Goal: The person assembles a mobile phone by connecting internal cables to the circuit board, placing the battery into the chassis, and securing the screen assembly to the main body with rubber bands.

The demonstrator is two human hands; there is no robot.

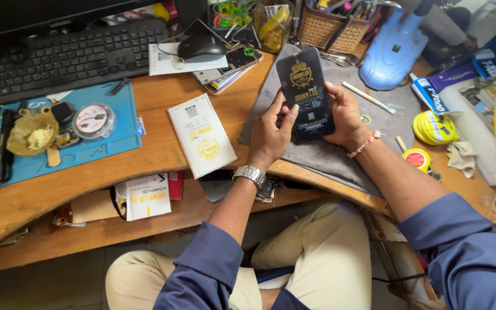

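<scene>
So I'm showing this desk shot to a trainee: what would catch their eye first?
First, the black phone screen held up in both hands, left hand and right hand, over a grey mat at the desk's middle. Then the blue lamp base at upper right, and the white packet lying left of the hands.

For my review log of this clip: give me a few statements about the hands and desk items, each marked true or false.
1. Both hands hold the black phone screen panel. True.
2. The left hand wears a metal wristwatch. True.
3. The computer mouse lies in the right hand. False: it sits on papers behind the hands, untouched.
4. The white packet rests on the blue mat. False: it lies on bare wood beside it.
</scene>
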